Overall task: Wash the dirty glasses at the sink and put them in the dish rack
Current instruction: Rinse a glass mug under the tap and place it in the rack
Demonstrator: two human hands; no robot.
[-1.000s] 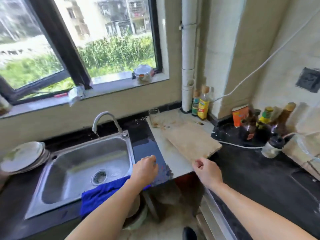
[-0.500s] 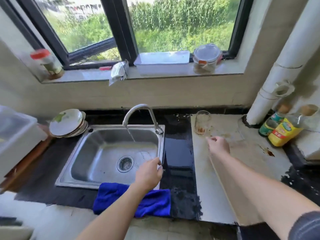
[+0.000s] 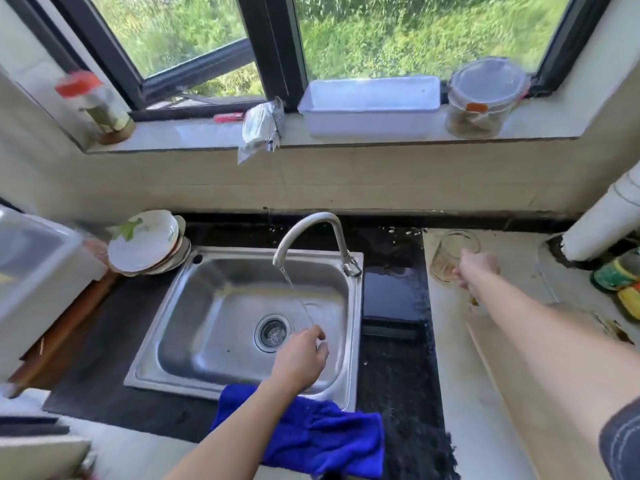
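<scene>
A person's right hand (image 3: 477,270) meets a stained glass (image 3: 450,252) standing on the pale surface (image 3: 460,393) right of the sink (image 3: 207,306); blur hides any grip. The left hand (image 3: 301,358), loosely curled and empty, hovers over the basin under a running tap (image 3: 311,230).

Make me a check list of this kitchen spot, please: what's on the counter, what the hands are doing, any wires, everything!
Surface: dark counter, wet beside the sink; pale slab at right, stained.
Job's things: one dirty glass upright on the slab; faucet running into the sink.
Clutter: stacked plates left of the sink; blue cloth over its front rim; white box far left; bottles far right.
Hands: left hand over the basin, loosely curled, empty; right hand at the glass, grip too blurred to tell.
Cables: nothing seen.
Surroundings: window; sill holds red-lidded jar, crumpled bag, white tub, lidded container; white pipe at right.
</scene>
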